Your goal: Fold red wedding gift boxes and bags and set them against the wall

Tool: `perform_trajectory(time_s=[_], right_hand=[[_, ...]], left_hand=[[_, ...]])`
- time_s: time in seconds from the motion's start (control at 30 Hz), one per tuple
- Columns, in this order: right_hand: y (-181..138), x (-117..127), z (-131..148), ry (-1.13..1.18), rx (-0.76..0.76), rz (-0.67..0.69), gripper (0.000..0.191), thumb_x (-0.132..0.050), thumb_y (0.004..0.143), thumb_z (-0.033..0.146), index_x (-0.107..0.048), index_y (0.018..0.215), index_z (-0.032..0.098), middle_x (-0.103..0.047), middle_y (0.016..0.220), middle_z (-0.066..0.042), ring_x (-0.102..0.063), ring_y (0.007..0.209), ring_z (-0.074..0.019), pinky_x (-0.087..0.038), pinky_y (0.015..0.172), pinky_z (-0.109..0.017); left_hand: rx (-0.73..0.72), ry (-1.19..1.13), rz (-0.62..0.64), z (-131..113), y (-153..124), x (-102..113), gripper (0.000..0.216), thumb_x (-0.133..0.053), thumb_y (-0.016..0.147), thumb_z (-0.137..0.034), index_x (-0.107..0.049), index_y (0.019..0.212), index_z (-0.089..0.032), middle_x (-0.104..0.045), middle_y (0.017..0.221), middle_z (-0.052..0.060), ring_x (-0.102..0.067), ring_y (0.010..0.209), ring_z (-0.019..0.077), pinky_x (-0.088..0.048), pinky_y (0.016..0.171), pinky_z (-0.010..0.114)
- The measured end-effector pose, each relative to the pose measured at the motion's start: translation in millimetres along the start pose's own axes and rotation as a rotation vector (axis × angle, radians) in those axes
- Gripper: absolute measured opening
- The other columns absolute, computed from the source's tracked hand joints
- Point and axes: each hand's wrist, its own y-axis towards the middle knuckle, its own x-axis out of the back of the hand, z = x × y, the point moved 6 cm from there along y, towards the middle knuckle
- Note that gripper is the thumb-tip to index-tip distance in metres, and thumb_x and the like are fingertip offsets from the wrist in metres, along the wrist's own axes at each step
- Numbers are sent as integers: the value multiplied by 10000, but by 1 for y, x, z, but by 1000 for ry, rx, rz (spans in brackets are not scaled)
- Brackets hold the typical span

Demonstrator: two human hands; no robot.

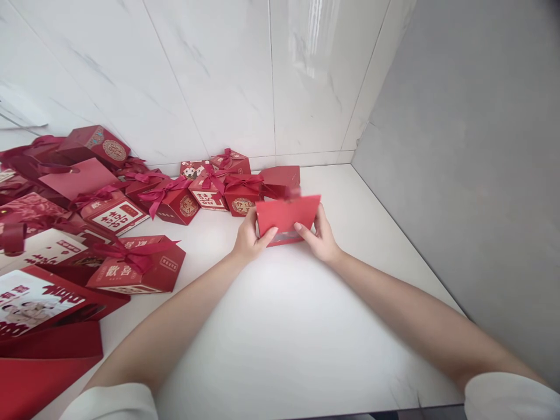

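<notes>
A flat red paper box blank [286, 216] is held upright between both my hands above the white counter [280, 326]. My left hand [250, 236] grips its left edge, thumb across the front. Closed on the right edge is my right hand [321, 236], its thumb also on the front face. Just behind the blank stands a red gift box [242, 195] tied with a ribbon bow, and another red folded box [282, 178] beside it.
Several finished red gift boxes with dark pink ribbons [140, 265] crowd the left side and back of the counter. Flat red sheets [39, 361] lie at the near left. A marble wall [227, 76] rises behind and a grey wall [472, 175] to the right.
</notes>
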Motion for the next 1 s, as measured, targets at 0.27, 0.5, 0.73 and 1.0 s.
perform_trajectory(time_s=[0.27, 0.5, 0.73, 1.0], right_hand=[[-7, 1, 20, -3, 275, 50, 692, -717, 872, 547, -410, 1471, 385, -323, 1658, -48, -271, 1565, -309, -375, 1229, -548], [-8, 2, 17, -79, 288, 40, 710, -708, 875, 455, -381, 1503, 402, -355, 1636, -41, -334, 1534, -322, -397, 1210, -580], [-8, 2, 5, -183, 270, -2, 730, -746, 823, 440, -420, 1469, 340, -467, 1537, -95, -424, 1465, -360, -401, 1200, -607], [-6, 2, 15, -226, 323, -2, 629, -659, 898, 463, -429, 1459, 296, -527, 1442, -133, -515, 1352, -353, -444, 1135, -604]], left_hand=[[-615, 418, -175, -41, -12, 6, 285, -665, 917, -417, -583, 1153, -279, -730, 1242, 78, -696, 1134, 243, -494, 1022, 463], [-642, 489, -170, -46, -9, 3, 487, -655, 916, -378, -471, 1353, -265, -694, 1282, 120, -668, 1193, 259, -526, 991, 463], [-583, 340, -86, -41, -7, 2, 617, -716, 878, -415, -454, 1404, -228, -638, 1341, 170, -641, 1228, 279, -535, 983, 455], [-429, 184, -27, -25, -6, 3, 625, -684, 876, -525, -479, 1395, -245, -631, 1354, 160, -628, 1255, 306, -509, 1039, 486]])
